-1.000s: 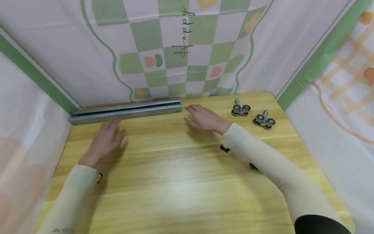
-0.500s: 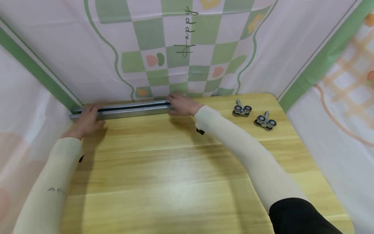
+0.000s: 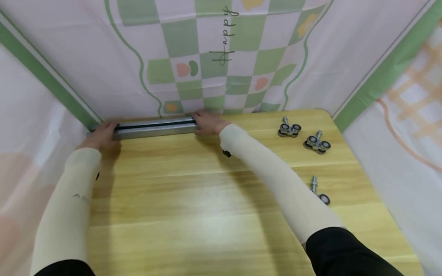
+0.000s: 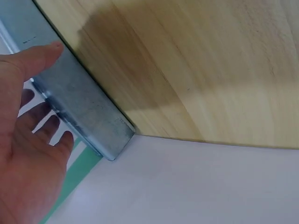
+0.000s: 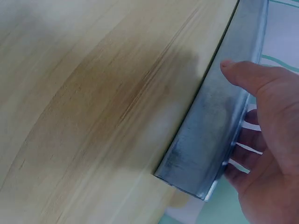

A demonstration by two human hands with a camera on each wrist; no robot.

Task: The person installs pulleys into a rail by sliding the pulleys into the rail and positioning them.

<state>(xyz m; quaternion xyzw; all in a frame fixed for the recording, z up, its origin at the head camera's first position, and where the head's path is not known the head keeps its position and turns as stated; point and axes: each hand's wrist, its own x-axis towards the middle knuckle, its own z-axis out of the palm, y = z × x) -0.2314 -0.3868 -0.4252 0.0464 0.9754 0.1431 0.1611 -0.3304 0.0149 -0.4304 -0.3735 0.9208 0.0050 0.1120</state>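
Note:
A long silvery metal channel rail (image 3: 155,131), slotted along its top, lies at the table's back left edge. My left hand (image 3: 100,137) grips its left end. In the left wrist view the thumb (image 4: 44,58) lies on the rail's smooth front face, while the fingers reach behind the far edge. The right end is held by my right hand (image 3: 210,123). Seen from the right wrist, that thumb (image 5: 243,74) presses the front face and the fingers curl round the far edge. The rail's left tip is hidden under the left hand in the head view.
Two roller trolleys with bolts, one farther back (image 3: 289,128) and one nearer (image 3: 317,143), stand at the back right of the wooden table (image 3: 193,214). A third roller trolley (image 3: 324,198) is partly behind my right sleeve. Printed cloth (image 3: 183,42) hangs behind and on both sides.
Both hands have moved onto the rail: the left went left and back to one end, the right went left to the other. Now both grip it; the rail itself looks barely moved.

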